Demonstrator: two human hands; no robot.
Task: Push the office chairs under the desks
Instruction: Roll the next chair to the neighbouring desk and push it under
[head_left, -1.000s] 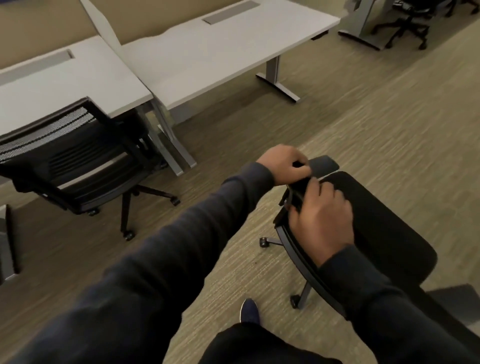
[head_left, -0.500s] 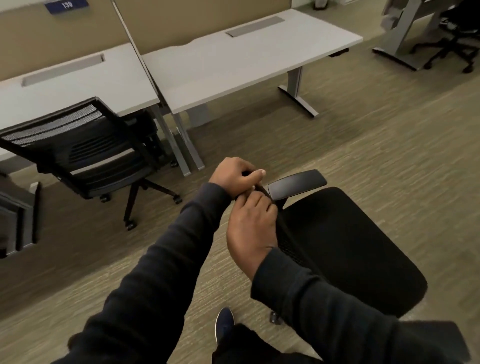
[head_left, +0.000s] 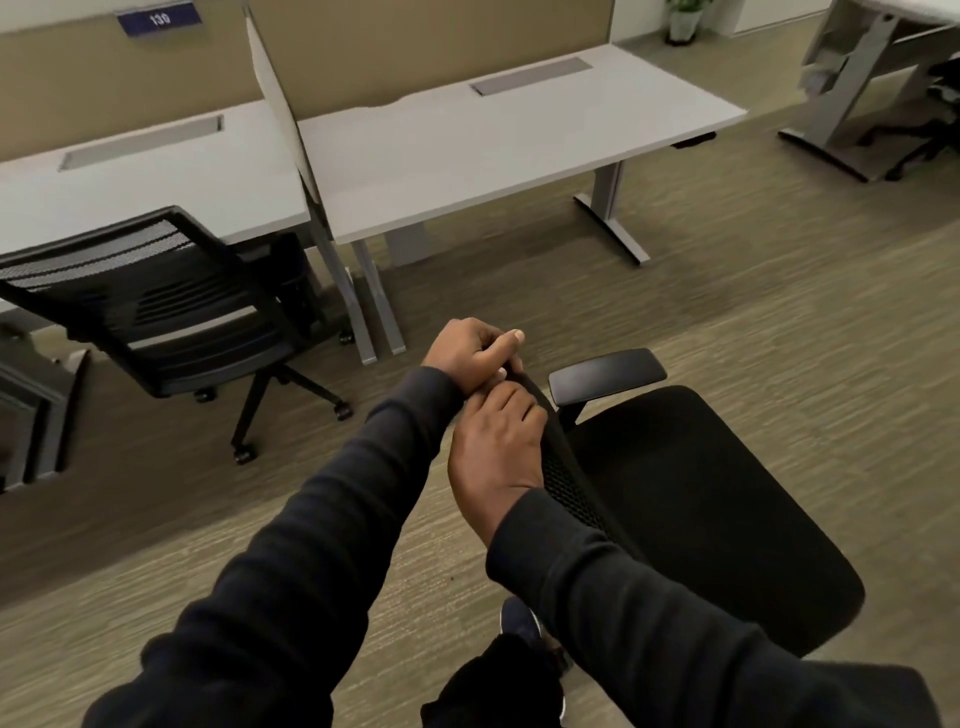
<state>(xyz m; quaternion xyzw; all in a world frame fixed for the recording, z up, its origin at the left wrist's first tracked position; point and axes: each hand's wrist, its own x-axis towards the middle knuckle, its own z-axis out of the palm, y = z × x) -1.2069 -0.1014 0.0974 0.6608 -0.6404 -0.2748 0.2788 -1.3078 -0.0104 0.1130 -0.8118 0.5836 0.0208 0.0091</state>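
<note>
**Both hands on the back of the near chair**

The left hand (head_left: 470, 353) is closed around the top edge of the backrest of the near chair (head_left: 701, 509), thumb on top. The right hand (head_left: 496, 447) lies just behind it on the same edge, fingers curled over the mesh, touching the left hand. This chair stands on the carpet (head_left: 779, 322), well apart from the right desk (head_left: 493, 150), with its armrest (head_left: 608, 374) toward the desk. A second chair (head_left: 171, 317) stands partly under the left desk (head_left: 156, 192), tilted back
</note>
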